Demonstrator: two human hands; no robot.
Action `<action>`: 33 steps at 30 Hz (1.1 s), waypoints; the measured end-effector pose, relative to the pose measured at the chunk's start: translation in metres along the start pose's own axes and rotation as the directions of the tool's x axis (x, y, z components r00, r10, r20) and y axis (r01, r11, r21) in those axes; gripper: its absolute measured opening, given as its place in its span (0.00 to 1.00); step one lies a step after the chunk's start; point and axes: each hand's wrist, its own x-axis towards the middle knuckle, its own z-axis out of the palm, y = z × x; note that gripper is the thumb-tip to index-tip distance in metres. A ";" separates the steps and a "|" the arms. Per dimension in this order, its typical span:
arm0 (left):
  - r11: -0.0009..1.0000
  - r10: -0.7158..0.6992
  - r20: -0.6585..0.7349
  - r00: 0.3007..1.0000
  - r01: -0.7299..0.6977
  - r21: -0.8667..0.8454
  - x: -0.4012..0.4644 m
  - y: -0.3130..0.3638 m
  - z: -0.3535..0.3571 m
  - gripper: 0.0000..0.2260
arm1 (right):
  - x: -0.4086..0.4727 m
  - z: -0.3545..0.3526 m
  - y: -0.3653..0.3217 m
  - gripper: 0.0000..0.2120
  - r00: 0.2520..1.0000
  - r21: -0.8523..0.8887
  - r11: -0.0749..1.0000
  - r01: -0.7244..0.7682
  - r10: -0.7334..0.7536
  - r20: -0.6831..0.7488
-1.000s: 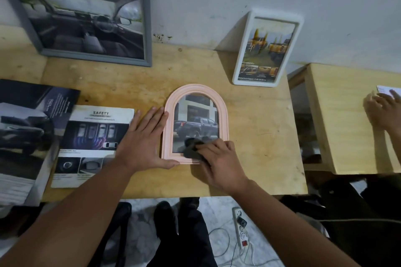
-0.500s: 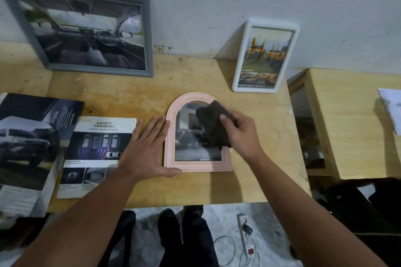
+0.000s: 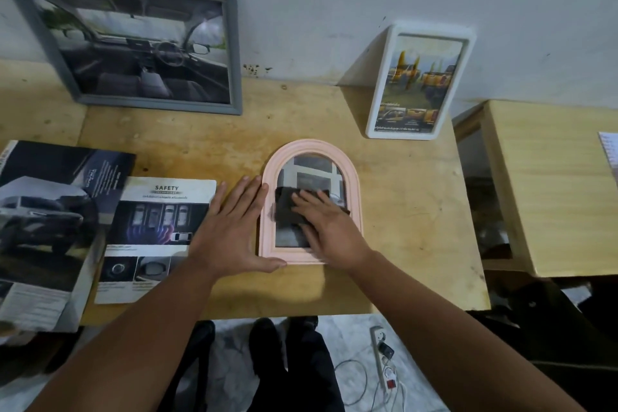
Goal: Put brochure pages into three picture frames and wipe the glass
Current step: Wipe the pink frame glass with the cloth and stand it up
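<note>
The pink arched frame (image 3: 310,157) lies flat on the wooden table (image 3: 418,211), near its front edge. The right hand (image 3: 329,227) presses a dark cloth (image 3: 287,207) onto the glass under straight, flat fingers. The left hand (image 3: 227,234) lies flat with fingers extended along the frame's left edge, thumb at its bottom corner.

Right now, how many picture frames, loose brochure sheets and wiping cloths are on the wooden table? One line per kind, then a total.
Picture frames: 3, the grey rectangular frame, the white rounded frame and the pink arched frame.
Brochure sheets: 2, the dark car brochure and the white SAFETY page.
Wiping cloths: 1, the dark cloth under the right hand.
Total: 6.
</note>
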 end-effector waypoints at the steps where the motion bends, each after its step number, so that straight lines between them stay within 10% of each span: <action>1: 1.000 -0.001 -0.001 1.000 0.001 0.000 0.001 0.000 0.000 0.64 | -0.007 0.000 -0.005 0.18 1.000 0.050 0.999 -0.001 0.000 0.012; 7: 1.000 0.003 0.001 1.000 -0.003 0.011 0.002 0.001 0.000 0.64 | -0.024 -0.021 -0.033 0.14 0.950 0.499 0.810 -0.306 0.296 0.102; 11: 1.000 0.000 0.009 1.000 0.000 0.019 0.003 0.000 -0.001 0.64 | -0.009 -0.043 -0.026 0.09 0.747 0.859 0.254 -0.445 0.634 0.200; 15: 1.000 -0.006 0.015 1.000 0.006 0.017 0.002 -0.001 -0.001 0.64 | -0.008 -0.054 -0.021 0.18 0.712 0.882 -0.385 -0.271 0.536 0.453; 23: 0.999 -0.014 0.021 1.000 0.014 0.029 0.002 -0.001 0.000 0.64 | -0.016 -0.045 -0.007 0.31 0.796 0.826 -0.492 -0.275 0.365 0.483; 26: 1.000 -0.013 0.016 1.000 0.013 0.027 0.001 -0.001 -0.001 0.64 | -0.006 -0.058 -0.003 0.27 0.781 0.893 -0.353 -0.279 0.457 0.425; 30: 0.999 -0.010 0.008 1.000 0.010 0.031 0.002 -0.001 -0.001 0.64 | 0.016 -0.067 0.014 0.28 0.837 0.635 0.680 -0.368 0.540 -0.093; 33: 1.000 -0.012 0.007 1.000 0.012 0.026 0.001 -0.001 -0.001 0.64 | 0.024 -0.040 0.030 0.28 0.970 0.095 0.971 -0.219 0.227 -0.082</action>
